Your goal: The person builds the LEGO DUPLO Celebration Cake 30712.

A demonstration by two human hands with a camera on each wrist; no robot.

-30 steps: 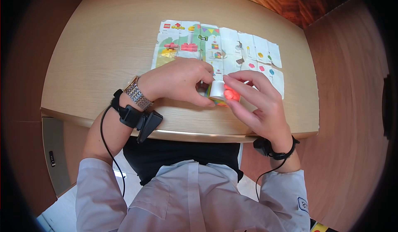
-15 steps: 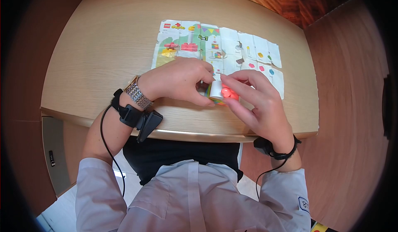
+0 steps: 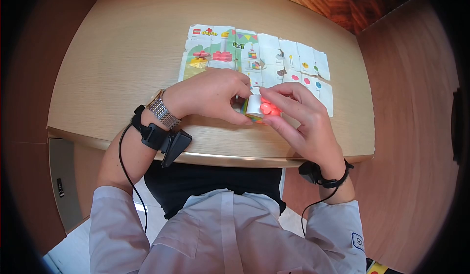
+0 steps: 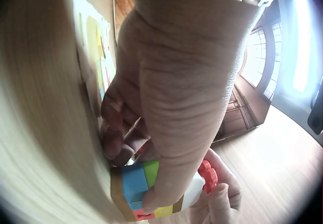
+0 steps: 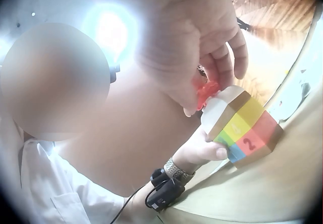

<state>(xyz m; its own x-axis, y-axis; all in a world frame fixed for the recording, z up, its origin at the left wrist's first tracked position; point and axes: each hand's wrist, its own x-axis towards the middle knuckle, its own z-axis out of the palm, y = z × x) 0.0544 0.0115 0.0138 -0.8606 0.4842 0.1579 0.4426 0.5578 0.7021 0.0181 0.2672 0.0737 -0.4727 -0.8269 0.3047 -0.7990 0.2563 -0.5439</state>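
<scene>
My left hand grips a stack of Duplo bricks from the side, its thumb pressed on the coloured blocks. Blue, green, yellow and red blocks make up the stack, the red one marked with a 2, between brown layers. A white curved-edged brick caps it, facing right. Thumb and fingertips of my right hand pinch a red flower-shaped piece, which sits right at the white brick's studded face. In the left wrist view, the red flower piece shows beside the white end.
A creased Duplo picture sheet lies flat on the wooden table, just beyond both hands. The table's front edge runs close to my body. A wood-toned panel stands at the right. Cables hang from both wrist cameras.
The red flower piece has shifted slightly left against the white brick, moved by my right hand. My left hand keeps its grip on the stack.
</scene>
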